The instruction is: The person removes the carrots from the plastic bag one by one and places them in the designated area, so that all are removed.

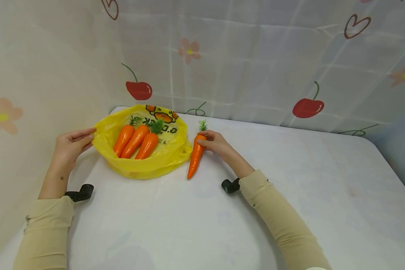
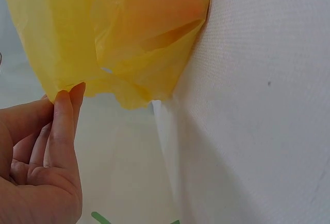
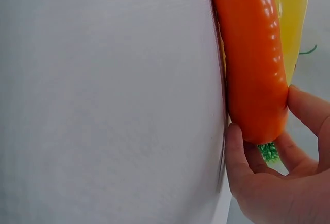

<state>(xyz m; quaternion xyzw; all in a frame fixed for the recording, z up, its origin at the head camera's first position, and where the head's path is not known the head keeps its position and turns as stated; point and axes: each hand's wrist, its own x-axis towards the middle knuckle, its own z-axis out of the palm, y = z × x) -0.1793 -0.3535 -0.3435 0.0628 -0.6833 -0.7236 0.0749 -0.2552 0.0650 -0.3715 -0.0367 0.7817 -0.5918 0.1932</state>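
Observation:
A yellow plastic bag (image 1: 145, 170) with a duck print lies spread on the table, and three orange carrots (image 1: 135, 142) with green tops rest in its mouth. At the bag's left edge my left hand (image 1: 71, 144) pinches the rim between thumb and fingers; the left wrist view shows this hand (image 2: 49, 152) holding the thin plastic. Just right of the bag, another carrot (image 1: 196, 155) lies on the table with its tip toward me. My right hand (image 1: 217, 144) grips it by the thick end near the leaves. Up close, thumb and fingers (image 3: 237, 152) sit around that end.
White cloth covers the table (image 1: 189, 225). A patterned curtain (image 1: 229, 67) with cherries and flowers hangs behind it, and a pale wall stands close on the left. Black camera mounts (image 1: 84, 192) are strapped at both wrists.

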